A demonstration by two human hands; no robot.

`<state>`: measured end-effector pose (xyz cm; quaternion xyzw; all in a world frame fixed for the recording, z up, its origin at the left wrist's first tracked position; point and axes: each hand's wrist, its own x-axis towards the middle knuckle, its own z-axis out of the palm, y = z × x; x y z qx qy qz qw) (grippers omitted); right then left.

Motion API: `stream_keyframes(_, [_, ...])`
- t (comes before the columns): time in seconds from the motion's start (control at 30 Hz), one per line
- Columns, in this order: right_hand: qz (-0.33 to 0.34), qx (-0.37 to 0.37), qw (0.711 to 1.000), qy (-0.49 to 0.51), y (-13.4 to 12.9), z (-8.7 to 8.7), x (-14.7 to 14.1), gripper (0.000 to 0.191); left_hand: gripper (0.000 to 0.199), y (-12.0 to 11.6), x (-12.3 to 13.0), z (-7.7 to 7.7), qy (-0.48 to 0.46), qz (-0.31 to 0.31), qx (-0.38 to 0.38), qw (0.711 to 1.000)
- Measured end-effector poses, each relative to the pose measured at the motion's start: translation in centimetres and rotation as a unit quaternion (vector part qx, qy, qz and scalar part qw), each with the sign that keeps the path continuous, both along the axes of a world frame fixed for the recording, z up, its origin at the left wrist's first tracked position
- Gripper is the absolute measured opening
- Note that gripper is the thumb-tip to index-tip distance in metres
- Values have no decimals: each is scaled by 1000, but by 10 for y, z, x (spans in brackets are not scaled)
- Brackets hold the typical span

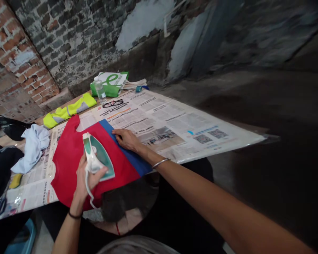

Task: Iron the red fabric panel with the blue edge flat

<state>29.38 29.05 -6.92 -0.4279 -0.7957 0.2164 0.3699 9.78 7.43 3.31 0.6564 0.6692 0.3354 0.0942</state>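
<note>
My left hand (82, 181) is closed round the handle of a white and teal clothes iron (107, 159), which stands over a red garment piece (66, 151) spread at the near edge of the table. The iron's white cord hangs down past my wrist. Along the right side of the red cloth runs a blue band (135, 159). At that band's outer edge my right hand (127, 139) rests with bent fingers, the fingertips pinching the cloth. The iron's soleplate is hidden from above.
Newspaper (164, 116) under clear plastic covers the table. Glasses (112, 103), a clear bottle (100, 90), a green and white bag (113, 83) and blue tape (139, 89) sit at the far end. Left lie a yellow reflective garment (69, 111), pale cloth (34, 146) and a yellow sponge (15, 181).
</note>
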Motion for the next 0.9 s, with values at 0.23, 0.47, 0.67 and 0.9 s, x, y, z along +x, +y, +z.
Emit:
stream_keyframes(0.23, [10,8,1000,-12,-2,4,1,42,44,101,-6,24,-19,92,-32,995])
stream_keyframes(0.47, [6,4,1000,5,-1,3,0,44,40,26,13,17,-32,90,-15,995])
stream_keyframes(0.67, [0,10,1000,9,1,0,-2,41,45,-74,26,-15,5,82,15,996])
stream_keyframes(0.9, [6,13,1000,-6,1,-1,-2,40,51,-46,11,-12,-17,64,12,998])
